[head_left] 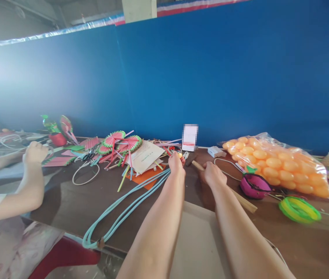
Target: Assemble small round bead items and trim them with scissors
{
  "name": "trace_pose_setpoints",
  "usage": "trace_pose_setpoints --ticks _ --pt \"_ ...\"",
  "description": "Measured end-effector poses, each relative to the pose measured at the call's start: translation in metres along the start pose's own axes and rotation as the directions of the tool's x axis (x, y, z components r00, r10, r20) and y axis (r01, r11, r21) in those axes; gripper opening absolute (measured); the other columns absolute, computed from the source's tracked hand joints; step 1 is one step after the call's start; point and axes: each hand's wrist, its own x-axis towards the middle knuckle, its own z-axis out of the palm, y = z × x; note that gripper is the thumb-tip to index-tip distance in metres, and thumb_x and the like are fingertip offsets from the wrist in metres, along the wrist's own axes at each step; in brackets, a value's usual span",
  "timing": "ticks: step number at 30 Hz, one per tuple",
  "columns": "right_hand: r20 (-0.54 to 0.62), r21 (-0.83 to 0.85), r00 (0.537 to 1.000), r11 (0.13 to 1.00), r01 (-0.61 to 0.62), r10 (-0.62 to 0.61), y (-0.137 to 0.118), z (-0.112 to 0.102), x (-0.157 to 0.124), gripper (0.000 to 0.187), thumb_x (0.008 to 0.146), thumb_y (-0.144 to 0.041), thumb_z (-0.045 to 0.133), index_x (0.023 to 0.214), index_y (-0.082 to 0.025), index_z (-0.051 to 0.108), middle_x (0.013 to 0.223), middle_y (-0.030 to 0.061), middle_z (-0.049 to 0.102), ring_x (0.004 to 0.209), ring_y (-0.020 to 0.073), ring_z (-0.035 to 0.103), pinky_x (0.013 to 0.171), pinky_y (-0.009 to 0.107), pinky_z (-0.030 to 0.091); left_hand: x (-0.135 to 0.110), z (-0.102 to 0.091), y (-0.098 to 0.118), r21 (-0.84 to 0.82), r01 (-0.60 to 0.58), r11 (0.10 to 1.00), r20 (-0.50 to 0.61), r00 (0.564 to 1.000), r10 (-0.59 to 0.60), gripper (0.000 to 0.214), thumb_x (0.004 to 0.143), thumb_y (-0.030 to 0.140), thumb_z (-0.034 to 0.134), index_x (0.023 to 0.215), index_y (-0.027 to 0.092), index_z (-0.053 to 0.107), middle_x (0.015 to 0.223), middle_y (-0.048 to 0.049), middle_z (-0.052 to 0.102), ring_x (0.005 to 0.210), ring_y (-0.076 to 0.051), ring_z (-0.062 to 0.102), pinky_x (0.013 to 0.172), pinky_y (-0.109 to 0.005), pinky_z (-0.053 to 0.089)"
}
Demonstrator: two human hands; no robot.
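My left hand (177, 164) reaches to the back of the brown table (74, 201), fingers closed around a small red and yellow object that I cannot name, next to the ends of several light blue tubes (123, 209). My right hand (213, 174) is closed on a wooden stick (241, 199) that lies slanted across the table toward the right. Metal pliers (185, 155) lie just beyond my left hand.
Folded pink and green paper fans (122, 142), coloured sticks, scissors (89, 156), a wire ring (85, 174) and paper sheets (145, 155) lie at left. A bag of orange balls (281, 164), a magenta pouch (254, 186) and green rings (298, 209) lie at right. Another person's arm (30, 182) rests at far left.
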Motion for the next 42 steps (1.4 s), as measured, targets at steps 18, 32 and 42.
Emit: trace_pose_setpoints --ticks 18,32,42 --pt "-0.134 0.791 0.984 0.585 0.179 -0.120 -0.012 0.002 0.000 0.027 0.088 -0.033 0.056 0.109 -0.021 0.069 0.099 0.0058 0.075 0.082 0.0171 0.070 0.073 0.029 0.054 -0.019 0.003 -0.004 0.099 0.059 0.993 0.438 0.894 -0.096 0.014 0.093 0.023 0.059 0.087 0.011 0.064 0.069 -0.0048 0.063 0.054 -0.009 0.058 0.054 -0.019 0.048" --pt "-0.065 0.902 0.994 0.421 0.097 -0.090 -0.010 0.003 0.002 0.058 0.071 -0.061 0.071 0.112 -0.020 0.074 0.091 0.0061 0.075 0.071 0.0166 0.066 0.056 0.024 0.047 -0.021 0.000 -0.008 0.143 -0.035 0.989 0.559 0.827 -0.052 0.020 0.084 0.030 0.072 0.081 0.012 0.065 0.067 -0.0031 0.061 0.054 -0.009 0.055 0.060 -0.023 0.048" --pt "-0.047 0.932 0.991 0.351 0.088 -0.123 -0.008 0.001 -0.001 0.059 0.068 -0.056 0.076 0.113 -0.018 0.073 0.091 0.0069 0.074 0.068 0.0139 0.062 0.058 0.024 0.046 -0.024 -0.002 -0.009 0.140 -0.074 0.987 0.592 0.805 -0.024 0.019 0.081 0.029 0.074 0.079 0.012 0.065 0.066 -0.0023 0.061 0.055 -0.009 0.056 0.058 -0.022 0.045"
